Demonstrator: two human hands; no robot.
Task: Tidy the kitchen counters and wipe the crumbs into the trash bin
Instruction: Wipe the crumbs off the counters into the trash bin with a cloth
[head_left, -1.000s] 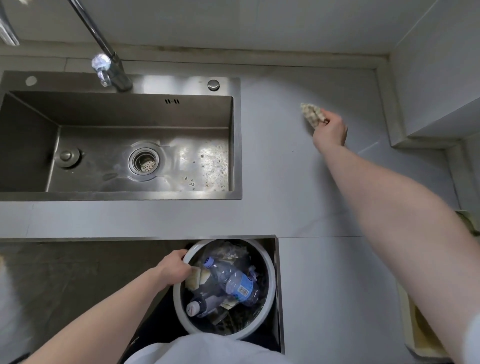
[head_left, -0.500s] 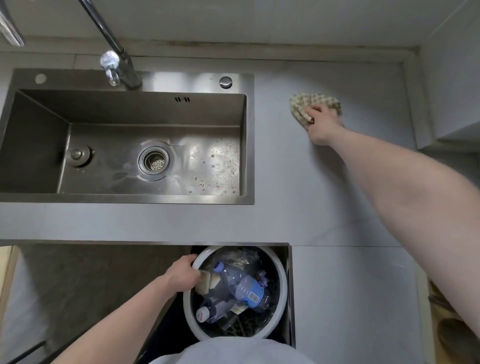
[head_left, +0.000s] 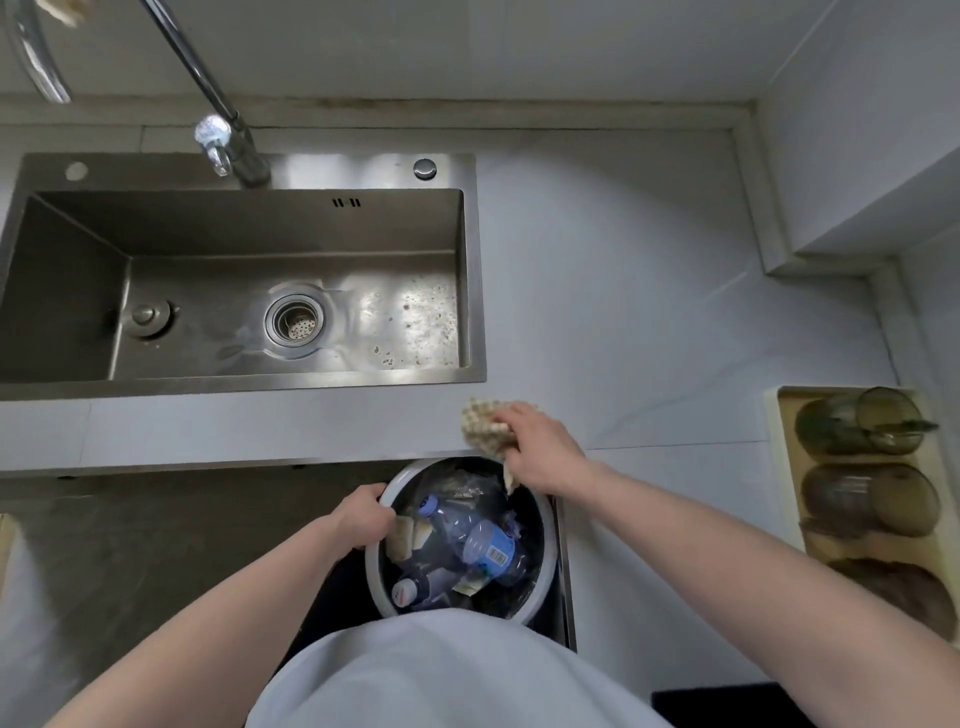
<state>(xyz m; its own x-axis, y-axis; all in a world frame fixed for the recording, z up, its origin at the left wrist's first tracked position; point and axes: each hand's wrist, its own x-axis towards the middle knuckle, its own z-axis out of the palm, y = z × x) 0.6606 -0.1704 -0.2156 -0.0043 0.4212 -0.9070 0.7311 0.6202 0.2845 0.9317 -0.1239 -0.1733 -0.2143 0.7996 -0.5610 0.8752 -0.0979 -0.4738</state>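
Cloth: soft beige waffle-weave rag (head_left: 483, 423), light, best bunched | right hand (head_left: 540, 452) clutches it at counter (head_left: 623, 312) edge above round white trash bin (head_left: 375, 571) | left hand (head_left: 363, 517) grips bin rim

The counter (head_left: 623, 291) lies bare from the sink (head_left: 475, 270) to the right wall, with a tray (head_left: 779, 467) of glasses (head_left: 862, 421) blocking its right edge.
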